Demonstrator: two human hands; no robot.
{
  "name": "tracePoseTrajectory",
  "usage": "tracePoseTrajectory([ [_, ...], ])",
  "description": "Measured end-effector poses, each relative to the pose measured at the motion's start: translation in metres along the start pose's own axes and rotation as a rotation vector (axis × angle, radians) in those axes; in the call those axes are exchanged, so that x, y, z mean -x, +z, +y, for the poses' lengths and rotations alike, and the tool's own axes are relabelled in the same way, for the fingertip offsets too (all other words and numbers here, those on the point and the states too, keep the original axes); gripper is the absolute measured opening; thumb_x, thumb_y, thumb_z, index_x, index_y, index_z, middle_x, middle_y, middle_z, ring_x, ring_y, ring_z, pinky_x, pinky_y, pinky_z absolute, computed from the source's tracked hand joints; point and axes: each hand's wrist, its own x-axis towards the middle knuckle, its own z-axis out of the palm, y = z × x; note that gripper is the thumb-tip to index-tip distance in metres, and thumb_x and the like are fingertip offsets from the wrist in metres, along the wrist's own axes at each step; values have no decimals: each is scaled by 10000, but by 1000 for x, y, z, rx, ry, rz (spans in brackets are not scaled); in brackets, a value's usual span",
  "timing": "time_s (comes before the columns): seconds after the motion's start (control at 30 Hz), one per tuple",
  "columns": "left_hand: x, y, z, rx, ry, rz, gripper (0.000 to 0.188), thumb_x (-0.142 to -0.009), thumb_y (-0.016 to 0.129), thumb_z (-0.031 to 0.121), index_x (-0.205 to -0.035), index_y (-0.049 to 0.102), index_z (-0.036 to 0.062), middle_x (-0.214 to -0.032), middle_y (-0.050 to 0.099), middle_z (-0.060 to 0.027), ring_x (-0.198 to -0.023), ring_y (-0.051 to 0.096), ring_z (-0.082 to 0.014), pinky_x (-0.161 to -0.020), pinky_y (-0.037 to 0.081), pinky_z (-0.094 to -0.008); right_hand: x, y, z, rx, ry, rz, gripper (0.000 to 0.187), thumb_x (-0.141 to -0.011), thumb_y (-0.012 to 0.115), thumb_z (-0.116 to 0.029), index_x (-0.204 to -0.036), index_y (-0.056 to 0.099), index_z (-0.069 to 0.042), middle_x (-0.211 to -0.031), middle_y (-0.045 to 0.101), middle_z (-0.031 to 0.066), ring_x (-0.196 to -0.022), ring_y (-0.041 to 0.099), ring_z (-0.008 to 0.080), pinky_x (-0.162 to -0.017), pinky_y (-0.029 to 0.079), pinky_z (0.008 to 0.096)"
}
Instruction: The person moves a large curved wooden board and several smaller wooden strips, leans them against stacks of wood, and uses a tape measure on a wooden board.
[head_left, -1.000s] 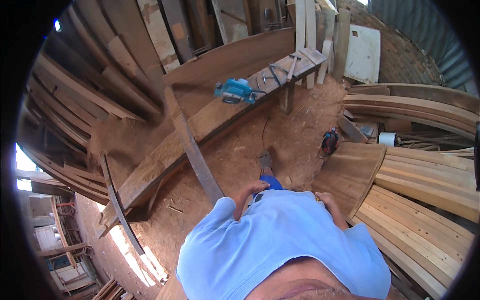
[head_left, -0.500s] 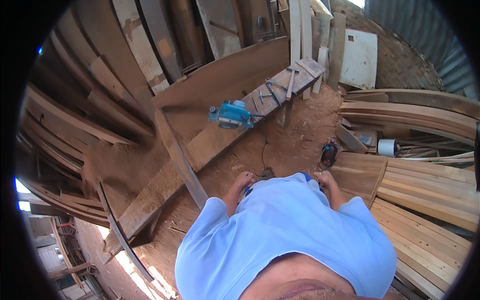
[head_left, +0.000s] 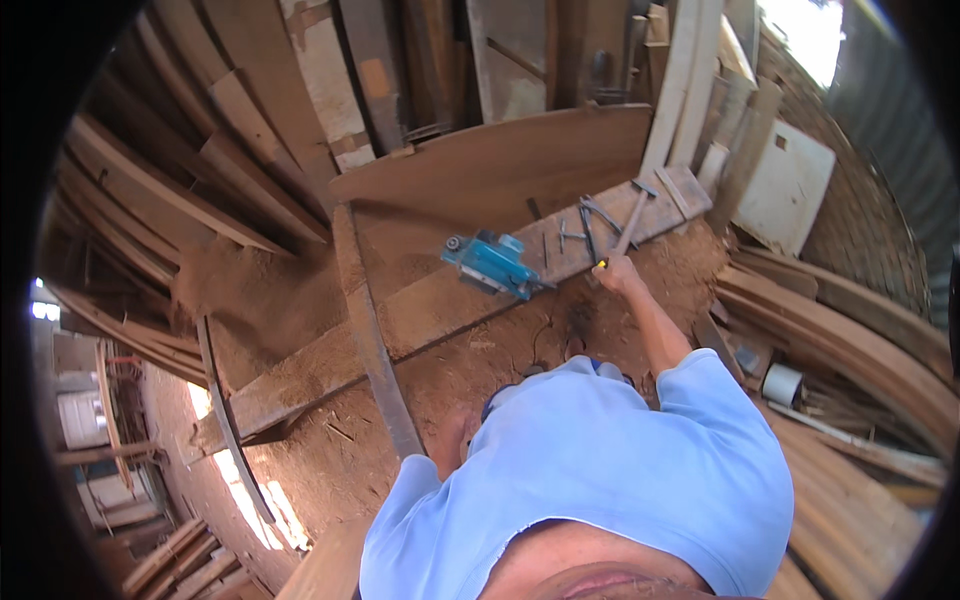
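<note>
My right hand (head_left: 620,272) is stretched out to the near edge of a long plank bench (head_left: 430,305). Its fingers are closed around a small black-and-yellow thing (head_left: 601,264), too small to name. Just beyond the fingers, the wooden handle of a hammer (head_left: 633,220) lies across the bench. Left of it are a dark-handled tool (head_left: 588,232) and some thin metal tools (head_left: 562,237). A teal electric planer (head_left: 490,263) rests farther left on the bench. Low beside my body, my left hand (head_left: 455,437) is blurred and partly covered by my shirt, its fingers unclear.
A dark beam (head_left: 372,345) crosses the bench on the left. Behind stand a wide brown board (head_left: 500,150) and leaning planks. Curved timbers (head_left: 840,330) and a white cylinder (head_left: 782,384) lie at right. Shavings cover the ground (head_left: 400,430).
My right hand has gone from beside my body out to the bench near the hammer. The left hand has dropped back towards my body. The whole view has turned somewhat.
</note>
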Motion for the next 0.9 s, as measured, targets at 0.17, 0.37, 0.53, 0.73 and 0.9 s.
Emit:
tracePoseTrajectory([
  [0.17,38,59,1,55,-32,120,314,-928,507,315,-1021,610,33,-817,619,-68,-689,550,-149,-595,454,-297,-85,-14,-25,252,-48,-112,533,-786,646,-306,-1245,518,-67,-1241,513,267,-1170,492,428,-972,435,459],
  [0.37,21,166,61,-36,44,232,325,-944,496,310,-1090,606,42,-891,642,-76,-765,567,-148,-659,479,-298,-128,-5,-13,270,2,-58,492,-815,576,-235,-1283,477,-117,-1269,465,273,-1153,481,474,-966,422,494],
  [0.53,-23,203,64,-154,171,246,365,-925,496,310,-1070,621,-1,-899,669,-104,-809,608,-168,-719,482,-298,-129,-3,-14,311,-64,-175,490,-826,523,-194,-1306,452,-130,-1268,462,282,-1174,457,484,-985,402,494],
  [0.73,-71,175,50,-20,153,94,343,-897,514,283,-1026,639,-8,-781,651,-64,-696,596,-168,-663,480,-287,-138,-13,-12,298,-89,-125,545,-827,551,-239,-1343,428,-114,-1339,410,291,-1207,447,449,-996,404,483],
  [0.9,-55,168,69,58,119,142,330,-896,528,296,-985,642,-1,-747,619,-46,-638,549,-130,-598,457,-279,-152,-28,11,474,-192,-146,595,-832,585,-284,-1374,403,-121,-1373,388,261,-1214,446,422,-1003,398,470],
])
